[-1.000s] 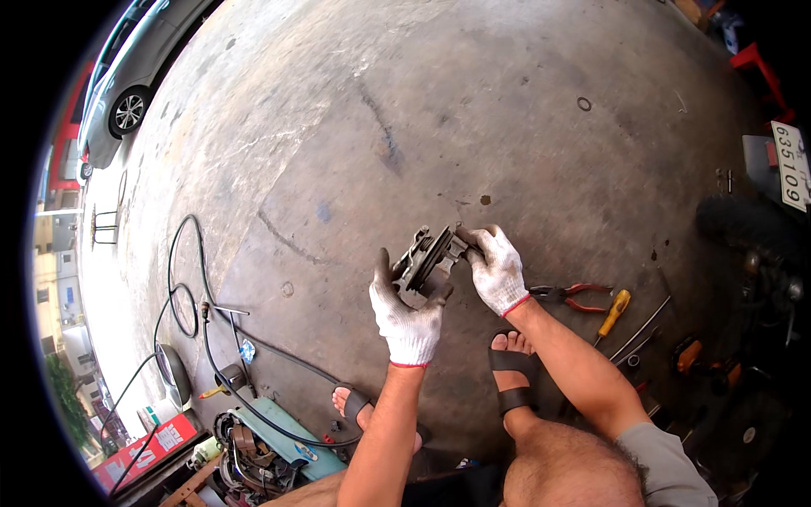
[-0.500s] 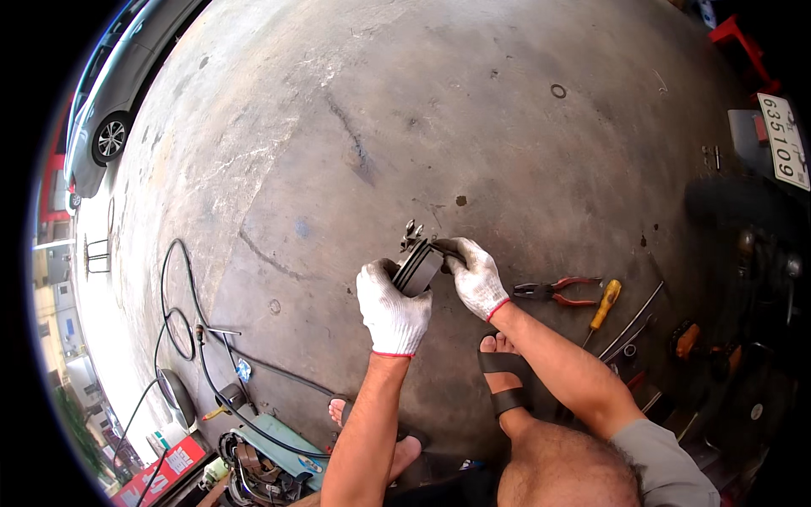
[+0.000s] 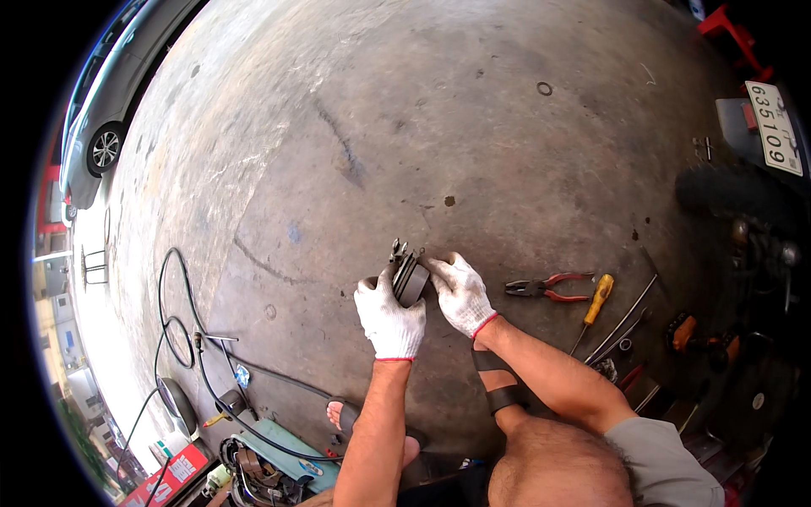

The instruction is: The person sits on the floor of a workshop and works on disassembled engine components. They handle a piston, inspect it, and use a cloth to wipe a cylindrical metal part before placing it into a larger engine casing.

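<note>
My left hand (image 3: 389, 323), in a white glove with a red cuff, is wrapped around the left side of a round grey metal part (image 3: 413, 284) with dark grooves along its edge. The thumb presses on the part's near side. A small shiny metal fitting (image 3: 397, 250) sticks out beyond the far end of the part. My right hand (image 3: 461, 297), gloved the same way, has its fingers bent against the right edge of the part. Its fingertips partly hide what they grip there. Both hands hold the part above the concrete floor, between my sandalled feet.
Right of my hands lie red-handled pliers (image 3: 549, 287), a yellow-handled screwdriver (image 3: 601, 302) and a long metal rod (image 3: 625, 317). A dark tyre (image 3: 718, 189) stands further right. Black hose (image 3: 203, 325) coils on the left, near a pale green panel (image 3: 283, 452). A grey car (image 3: 118, 93) stands far left.
My right hand has shifted left and nearer to me along the part's edge, its fingers bent differently. The left hand keeps its grip. The whole view has turned slightly.
</note>
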The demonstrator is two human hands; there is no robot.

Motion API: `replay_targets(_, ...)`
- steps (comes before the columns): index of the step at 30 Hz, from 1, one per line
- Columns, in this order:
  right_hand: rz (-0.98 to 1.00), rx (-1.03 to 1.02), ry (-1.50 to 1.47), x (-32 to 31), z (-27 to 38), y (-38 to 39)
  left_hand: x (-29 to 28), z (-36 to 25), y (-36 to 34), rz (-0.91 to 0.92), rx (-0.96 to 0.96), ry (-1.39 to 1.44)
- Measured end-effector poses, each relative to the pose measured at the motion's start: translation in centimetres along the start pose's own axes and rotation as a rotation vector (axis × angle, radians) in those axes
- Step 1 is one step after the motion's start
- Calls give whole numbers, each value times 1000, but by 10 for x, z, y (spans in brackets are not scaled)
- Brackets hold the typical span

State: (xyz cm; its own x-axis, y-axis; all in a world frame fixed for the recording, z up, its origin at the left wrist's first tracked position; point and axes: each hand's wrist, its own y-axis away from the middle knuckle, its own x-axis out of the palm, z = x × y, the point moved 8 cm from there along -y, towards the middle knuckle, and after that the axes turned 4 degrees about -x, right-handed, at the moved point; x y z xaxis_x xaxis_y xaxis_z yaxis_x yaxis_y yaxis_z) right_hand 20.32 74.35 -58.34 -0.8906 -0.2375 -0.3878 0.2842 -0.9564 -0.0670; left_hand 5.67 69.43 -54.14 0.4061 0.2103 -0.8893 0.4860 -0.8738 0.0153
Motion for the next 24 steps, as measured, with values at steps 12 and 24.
replay_targets(12,-23,-126,-80,-1,26,23,0,16,14,-43,2,62)
replay_targets(24,35,4,-41,4,7,4,0,7,3,-30,-7,32)
